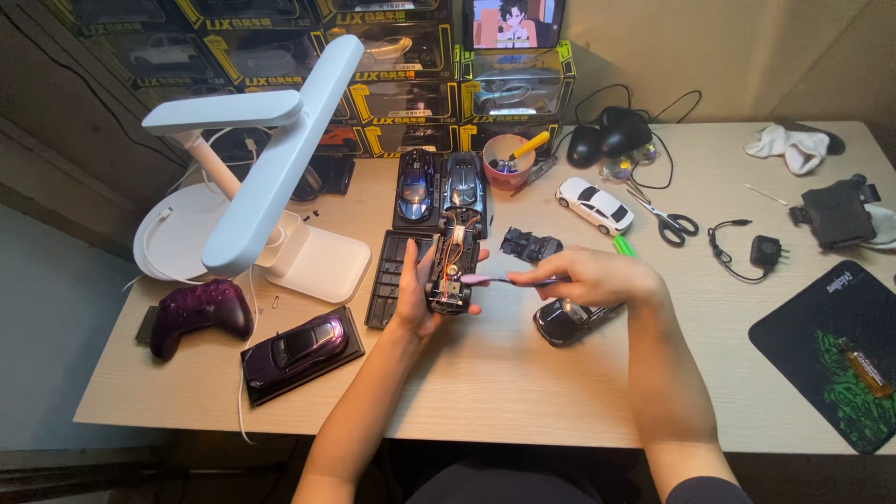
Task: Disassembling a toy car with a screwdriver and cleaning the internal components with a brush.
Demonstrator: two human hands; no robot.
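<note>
My left hand (417,301) holds an opened model car chassis (455,261) with wires and inner parts showing, tilted up over the desk. My right hand (590,276) grips a thin purple-handled tool (499,279), and its tip touches the lower end of the chassis. A black car body shell (563,320) lies on the desk just under my right hand. A dark interior part (530,245) sits behind it.
Two blue model cars (439,185) on a black base, a white model car (595,204), a purple model car (301,343) on a base, a purple game controller (200,314), a white desk lamp (271,159), scissors (667,220), a pink tool cup (509,161), a mouse pad (835,350), and boxed cars stacked behind.
</note>
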